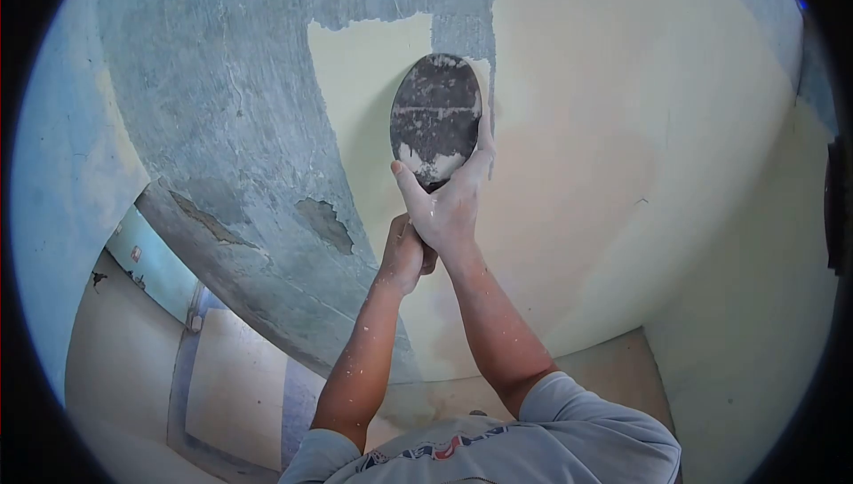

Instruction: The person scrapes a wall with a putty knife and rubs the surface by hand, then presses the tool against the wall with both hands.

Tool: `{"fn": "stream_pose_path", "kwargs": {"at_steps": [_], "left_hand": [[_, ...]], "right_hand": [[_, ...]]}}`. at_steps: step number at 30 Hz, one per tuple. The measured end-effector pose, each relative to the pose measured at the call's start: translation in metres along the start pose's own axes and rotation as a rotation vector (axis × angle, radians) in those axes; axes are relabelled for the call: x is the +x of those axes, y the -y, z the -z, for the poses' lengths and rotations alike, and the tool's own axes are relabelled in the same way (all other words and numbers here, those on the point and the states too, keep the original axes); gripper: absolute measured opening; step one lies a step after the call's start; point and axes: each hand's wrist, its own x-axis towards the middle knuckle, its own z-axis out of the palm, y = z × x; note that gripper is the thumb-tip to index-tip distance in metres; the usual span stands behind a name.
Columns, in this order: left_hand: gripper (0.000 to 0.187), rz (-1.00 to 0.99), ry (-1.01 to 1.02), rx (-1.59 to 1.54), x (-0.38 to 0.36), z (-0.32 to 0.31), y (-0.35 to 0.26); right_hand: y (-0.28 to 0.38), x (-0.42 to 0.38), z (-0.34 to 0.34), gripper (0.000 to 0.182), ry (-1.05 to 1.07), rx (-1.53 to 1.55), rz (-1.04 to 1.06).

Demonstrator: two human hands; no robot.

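While I look up along my two arms, this is what I see.

Tool: one trowel [436, 120], a dark blade with dried white putty on it, pressed flat on the wall directly above my hands.

Right hand: my right hand [453, 204] is closed around the bottom of the blade, with the thumb on one edge and the fingers stretched up along the other edge.

Left hand: my left hand [404, 257] is just below the right one and touches it. It is closed like a fist around the handle, I think; the handle itself is hidden, so I cannot tell how it looks.

Done part: the cream putty area [622, 155] spreads to the right of my hands and also below them. It looks smooth and complete, so I judge that a big part of the wall is already covered.

Left part: the grey rough wall [231, 111] stays bare to the left of my hands and above them. The border of the putty goes just beside the blade, so I judge that the work stands at this edge now.

Damage: two chipped patches [324, 222] are in the grey surface, to the left of my hands.

Count: one trowel, two hands, two chipped patches.

Clothes: one grey shirt [569, 431], under my arms, with white splashes on my skin.
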Motion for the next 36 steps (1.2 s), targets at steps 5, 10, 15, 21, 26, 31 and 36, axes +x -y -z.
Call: {"fn": "stream_pose_path", "kwargs": {"at_steps": [5,10,15,21,26,31,36], "left_hand": [[0.039,0.075,-0.041,-0.048,-0.009,-0.005,0.004],[0.038,0.057,-0.028,-0.064,-0.012,-0.003,0.005],[0.036,0.082,-0.002,-0.033,-0.011,0.004,0.008],[0.039,0.094,-0.032,-0.070,-0.011,-0.005,0.006],[0.035,0.067,0.010,-0.045,-0.005,0.002,0.014],[0.043,-0.003,-0.038,-0.024,0.009,-0.012,-0.016],[0.043,0.038,-0.047,-0.085,0.026,-0.027,-0.058]], "right_hand": [[-0.003,-0.007,-0.001,0.113,-0.004,0.082,0.000],[0.002,-0.008,0.001,0.112,0.005,0.133,-0.089],[0.005,-0.009,0.001,0.115,-0.011,0.149,-0.156],[0.007,-0.007,0.005,0.116,0.008,0.153,-0.199],[-0.002,-0.007,0.001,0.117,-0.015,0.078,-0.104],[0.010,0.023,-0.001,0.118,-0.004,0.052,-0.085],[0.013,0.059,-0.006,0.115,-0.049,0.033,0.040]]}}
